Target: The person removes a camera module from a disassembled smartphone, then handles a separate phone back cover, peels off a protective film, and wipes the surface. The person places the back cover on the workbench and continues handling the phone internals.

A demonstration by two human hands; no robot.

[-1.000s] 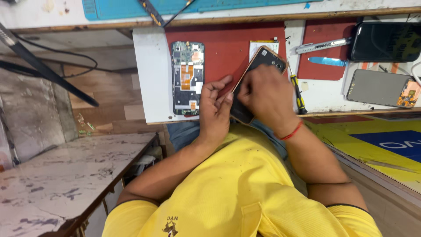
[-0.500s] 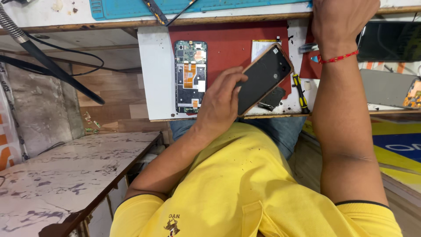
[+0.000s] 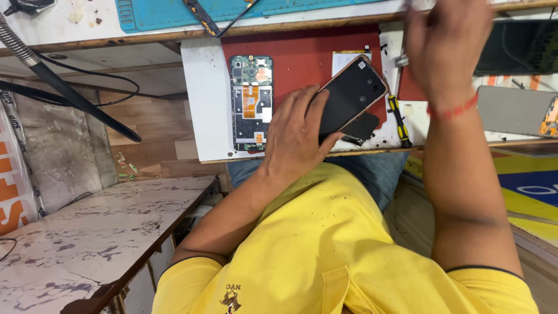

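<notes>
The black phone back cover [image 3: 350, 94], with its camera cutouts near the top corner, is tilted above the red work mat [image 3: 302, 52], gripped along its lower edge by the left hand [image 3: 296, 136], fingers wrapped round it. A small dark part [image 3: 361, 127] lies just under it on the mat. Beside the hand, to its left, the opened phone [image 3: 251, 102] lies flat with its circuit board exposed. The right hand [image 3: 444, 49] is raised over the bench edge, blurred; I cannot tell what its fingers grasp. A yellow-handled screwdriver [image 3: 399, 119] lies between the hands.
</notes>
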